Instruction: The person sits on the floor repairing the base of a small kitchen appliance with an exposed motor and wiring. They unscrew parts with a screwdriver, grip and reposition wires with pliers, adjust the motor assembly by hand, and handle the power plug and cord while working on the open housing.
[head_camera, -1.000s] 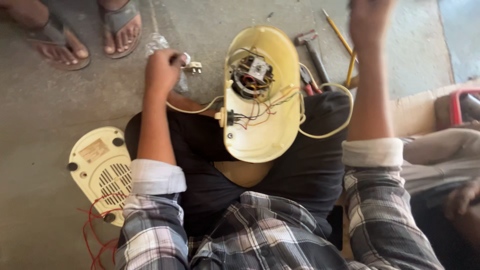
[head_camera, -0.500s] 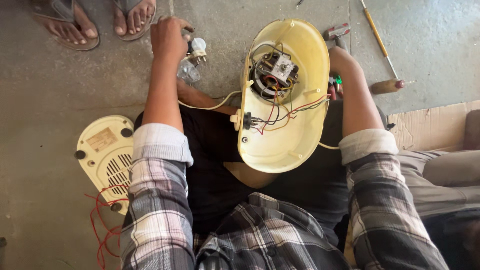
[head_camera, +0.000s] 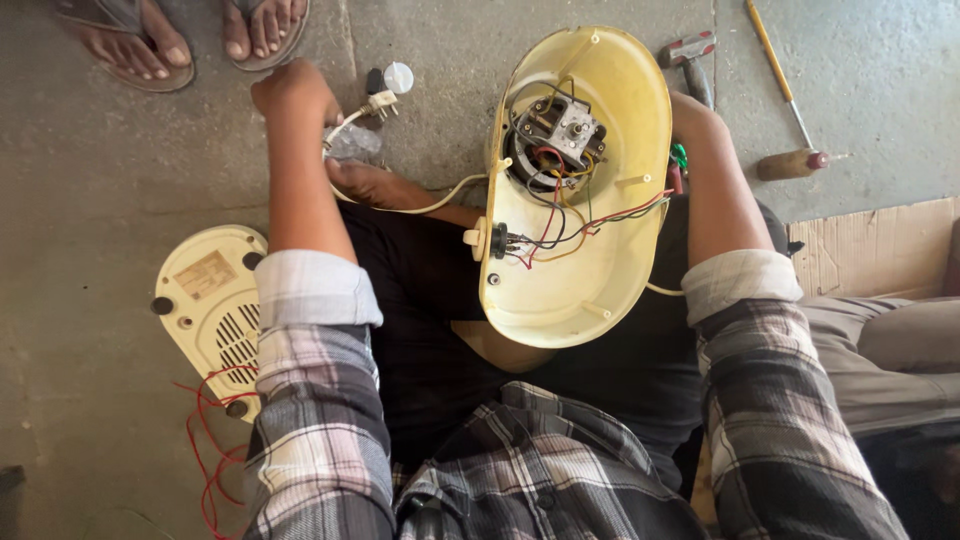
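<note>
The yellow shell rests on the person's lap, open side up, with a motor and wires inside. The left hand is closed around the white cord near its plug. The right hand is behind the shell's edge; I cannot tell its grip. A hammer lies on the floor just beside it.
</note>
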